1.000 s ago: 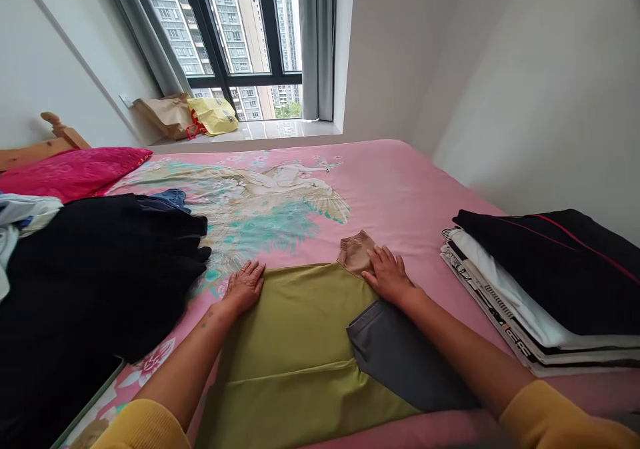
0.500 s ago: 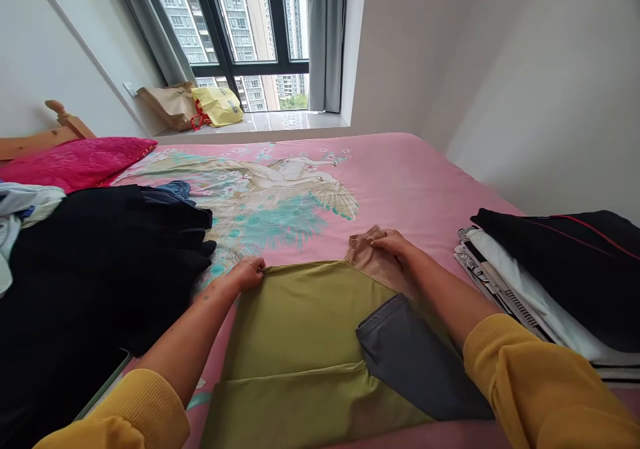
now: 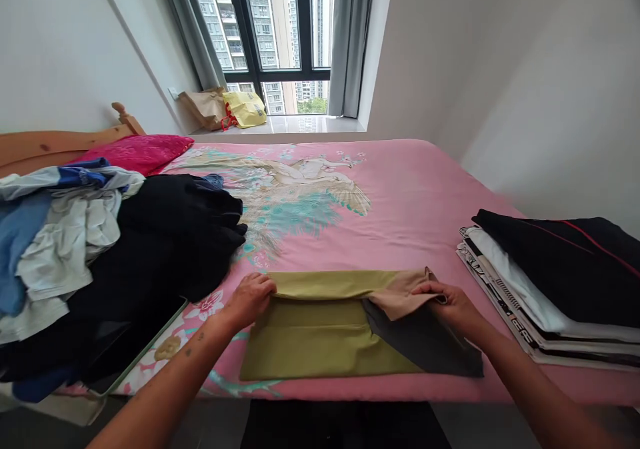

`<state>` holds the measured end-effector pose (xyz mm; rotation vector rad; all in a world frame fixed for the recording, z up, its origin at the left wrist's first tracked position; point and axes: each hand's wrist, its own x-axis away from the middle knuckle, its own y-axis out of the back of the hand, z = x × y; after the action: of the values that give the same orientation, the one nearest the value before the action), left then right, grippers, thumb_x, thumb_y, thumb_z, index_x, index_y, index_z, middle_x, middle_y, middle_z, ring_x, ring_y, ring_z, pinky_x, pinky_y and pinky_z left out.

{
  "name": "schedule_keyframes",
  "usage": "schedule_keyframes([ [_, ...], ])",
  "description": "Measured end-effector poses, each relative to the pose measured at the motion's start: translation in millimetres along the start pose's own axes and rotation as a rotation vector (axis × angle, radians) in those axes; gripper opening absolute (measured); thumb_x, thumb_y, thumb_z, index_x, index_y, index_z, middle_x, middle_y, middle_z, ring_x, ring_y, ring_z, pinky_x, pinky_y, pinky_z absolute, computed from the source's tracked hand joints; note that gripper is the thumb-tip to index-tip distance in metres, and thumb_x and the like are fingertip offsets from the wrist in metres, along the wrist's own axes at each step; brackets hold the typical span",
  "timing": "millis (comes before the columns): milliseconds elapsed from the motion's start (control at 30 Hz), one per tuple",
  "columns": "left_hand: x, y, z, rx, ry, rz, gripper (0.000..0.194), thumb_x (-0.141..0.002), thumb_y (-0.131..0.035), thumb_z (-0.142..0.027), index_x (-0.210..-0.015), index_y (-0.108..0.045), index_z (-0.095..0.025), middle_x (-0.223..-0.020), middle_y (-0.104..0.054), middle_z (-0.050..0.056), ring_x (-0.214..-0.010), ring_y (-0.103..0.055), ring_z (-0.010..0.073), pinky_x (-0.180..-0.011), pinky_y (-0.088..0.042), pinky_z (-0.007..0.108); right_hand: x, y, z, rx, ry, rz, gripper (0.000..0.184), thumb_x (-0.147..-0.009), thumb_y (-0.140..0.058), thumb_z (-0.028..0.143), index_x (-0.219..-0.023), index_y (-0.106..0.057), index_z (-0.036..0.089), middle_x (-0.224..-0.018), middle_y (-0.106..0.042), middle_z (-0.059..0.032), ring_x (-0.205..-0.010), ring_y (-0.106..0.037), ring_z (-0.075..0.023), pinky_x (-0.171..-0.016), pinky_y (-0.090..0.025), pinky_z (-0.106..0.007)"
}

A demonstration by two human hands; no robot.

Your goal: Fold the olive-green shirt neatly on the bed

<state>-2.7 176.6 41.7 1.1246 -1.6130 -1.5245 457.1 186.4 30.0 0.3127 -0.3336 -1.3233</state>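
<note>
The olive-green garment [image 3: 320, 329] lies flat near the front edge of the pink bed [image 3: 400, 189], its far edge doubled over toward the person. For a clean fold, both corners should likely travel level and land square on the near hem. The left hand [image 3: 251, 297] has its fingers curled, pinching the folded corner. The right hand [image 3: 453, 300] pinches the tan part [image 3: 400, 292], fingers closed over the cloth.
</note>
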Motion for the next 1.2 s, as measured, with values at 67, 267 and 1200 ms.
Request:
schedule_keyframes([
  [67, 14, -15.7, -4, 0.023, 0.012, 0.005, 0.022, -0.076, -0.044, -0.007, -0.080, -0.061, -0.020, -0.083, -0.061, 0.005, -0.085, -0.052, 0.0191, -0.079, -0.040, 0.032, 15, -13, -18, 0.067, -0.045, 0.022, 0.021, -0.071, -0.056, 0.031, -0.086, -0.067, 0.021, -0.089, -0.068, -0.0033, -0.084, -0.062, -0.0207, -0.077, -0.048, -0.031],
  [267, 30, -31.7, -7, 0.069, 0.062, -0.053, 0.023, -0.079, -0.044, -0.010, -0.086, -0.062, -0.022, -0.090, -0.061, 0.005, -0.092, -0.053, 0.0190, -0.084, -0.042, 0.033, 27, -29, -33, 0.153, 0.008, -0.006, 0.023, -0.071, -0.053, 0.029, -0.089, -0.066, 0.022, -0.094, -0.068, -0.0030, -0.089, -0.061, -0.0209, -0.081, -0.047, -0.031],
  [1200, -38, -74.2, -182, 0.214, -0.075, 0.098, 0.050, -0.090, -0.030, -0.036, -0.136, -0.038, -0.016, -0.143, -0.039, 0.011, -0.132, -0.034, 0.0236, -0.110, -0.026, 0.040, 44, -16, -10, 0.013, 0.048, -0.159, 0.038, -0.081, -0.052, 0.050, -0.102, -0.064, 0.021, -0.089, -0.066, -0.0021, -0.083, -0.059, -0.0180, -0.072, -0.046, -0.025],
])
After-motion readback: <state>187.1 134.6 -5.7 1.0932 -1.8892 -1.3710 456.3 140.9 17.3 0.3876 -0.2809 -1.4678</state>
